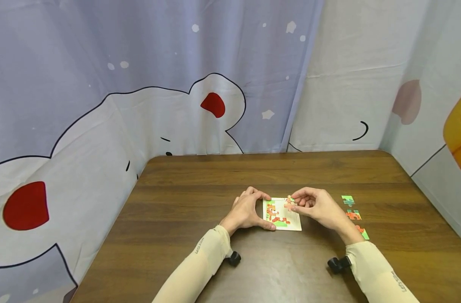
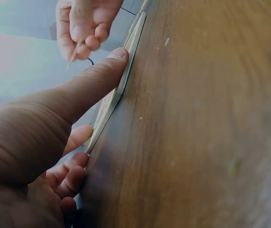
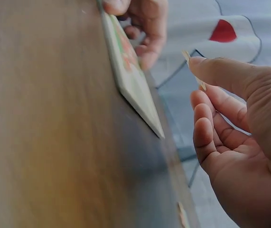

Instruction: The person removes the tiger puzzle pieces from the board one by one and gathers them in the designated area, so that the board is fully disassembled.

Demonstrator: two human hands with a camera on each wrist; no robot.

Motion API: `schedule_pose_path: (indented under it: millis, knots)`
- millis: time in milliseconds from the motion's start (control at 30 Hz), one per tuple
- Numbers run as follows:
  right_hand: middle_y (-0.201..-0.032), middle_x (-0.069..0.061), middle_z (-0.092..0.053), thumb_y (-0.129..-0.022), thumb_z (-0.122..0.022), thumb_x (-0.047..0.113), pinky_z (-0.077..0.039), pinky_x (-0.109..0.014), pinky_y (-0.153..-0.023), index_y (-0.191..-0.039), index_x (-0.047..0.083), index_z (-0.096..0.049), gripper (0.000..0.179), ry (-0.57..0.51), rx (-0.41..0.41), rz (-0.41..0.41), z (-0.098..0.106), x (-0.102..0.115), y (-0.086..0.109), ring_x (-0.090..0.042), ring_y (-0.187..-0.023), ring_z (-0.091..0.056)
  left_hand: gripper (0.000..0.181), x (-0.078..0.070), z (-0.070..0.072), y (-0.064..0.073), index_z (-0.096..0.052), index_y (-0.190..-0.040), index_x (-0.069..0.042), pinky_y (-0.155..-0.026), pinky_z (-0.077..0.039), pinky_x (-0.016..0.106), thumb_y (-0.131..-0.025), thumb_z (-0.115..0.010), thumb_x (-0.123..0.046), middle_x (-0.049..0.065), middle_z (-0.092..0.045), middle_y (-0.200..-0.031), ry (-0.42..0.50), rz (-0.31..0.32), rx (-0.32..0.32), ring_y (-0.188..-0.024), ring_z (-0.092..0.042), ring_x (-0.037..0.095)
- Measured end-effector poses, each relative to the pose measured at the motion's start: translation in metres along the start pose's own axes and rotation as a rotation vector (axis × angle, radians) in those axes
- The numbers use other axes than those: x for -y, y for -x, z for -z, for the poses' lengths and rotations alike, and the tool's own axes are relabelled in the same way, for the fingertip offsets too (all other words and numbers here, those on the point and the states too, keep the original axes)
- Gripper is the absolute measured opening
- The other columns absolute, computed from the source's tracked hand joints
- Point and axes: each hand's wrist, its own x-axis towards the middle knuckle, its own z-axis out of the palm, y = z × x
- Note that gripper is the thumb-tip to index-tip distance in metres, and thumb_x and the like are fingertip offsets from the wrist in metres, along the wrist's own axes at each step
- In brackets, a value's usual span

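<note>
Partly filled puzzle tray, one piece held above it.
The left hand, spread wide, grips the tray's near and far edges; laid pieces sit inside between thumb and fingers. The right hand pinches the piece, loose pieces right of its fingers.

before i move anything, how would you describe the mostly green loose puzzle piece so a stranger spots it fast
On the brown wooden table, look right of the puzzle board, where three loose pieces lie in a line. The green piece is at the far end. It looks mostly green, while its neighbours show plenty of orange.
</note>
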Motion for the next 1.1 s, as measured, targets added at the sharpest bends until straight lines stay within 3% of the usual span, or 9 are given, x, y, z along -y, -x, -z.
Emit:
schedule_pose_path:
  millis: [333,533,600,1100]
  knots:
    - [-0.098,-0.01,-0.074,-0.093,-0.094,0.022,-0.056,-0.022,-0.071,-0.114,0.006,-0.08,0.03,0.104,-0.114,0.002,0.049,-0.006,0.021,-0.014,-0.084,-0.067,0.091,-0.001,0.001,0.001,-0.072,-0.141,-0.031,-0.107,-0.042,0.043,-0.063,-0.109,-0.057,-0.002,-0.059,-0.139,0.005,-0.014,-0.008,-0.132,-0.056,0.023]
    - [-0.098,-0.01,-0.072,-0.096,-0.092,0.025,-0.052,-0.03,-0.052,-0.119,0.008,-0.079,0.031,0.125,-0.141,-0.043,0.075,-0.015,0.038,-0.016,-0.076,-0.066,0.091,-0.002,0.002,0.002,-0.072,-0.142,-0.029,-0.109,-0.042,0.043,-0.064,-0.108,-0.057,-0.002,-0.058,-0.139,0.005,-0.02,-0.002,-0.13,-0.056,0.024]
    - [-0.098,-0.01,-0.072,-0.097,-0.091,0.024,-0.053,-0.031,-0.051,-0.12,0.008,-0.078,0.031,0.125,-0.138,-0.06,0.081,-0.018,0.043,-0.017,-0.073,-0.066,0.091,-0.002,0.002,0.002,-0.072,-0.142,-0.029,-0.11,-0.042,0.044,-0.064,-0.108,-0.057,-0.001,-0.058,-0.139,0.007,-0.023,-0.001,-0.131,-0.056,0.024]
    - [-0.097,-0.003,-0.076,-0.093,-0.093,0.012,-0.053,-0.022,-0.07,-0.117,0.008,-0.083,0.027,0.227,-0.106,0.018,0.086,-0.043,0.057,-0.009,-0.082,-0.065,0.089,-0.002,0.002,0.002,-0.071,-0.141,-0.029,-0.112,-0.041,0.045,-0.065,-0.109,-0.055,-0.002,-0.058,-0.139,0.016,-0.009,0.006,-0.133,-0.055,0.024]
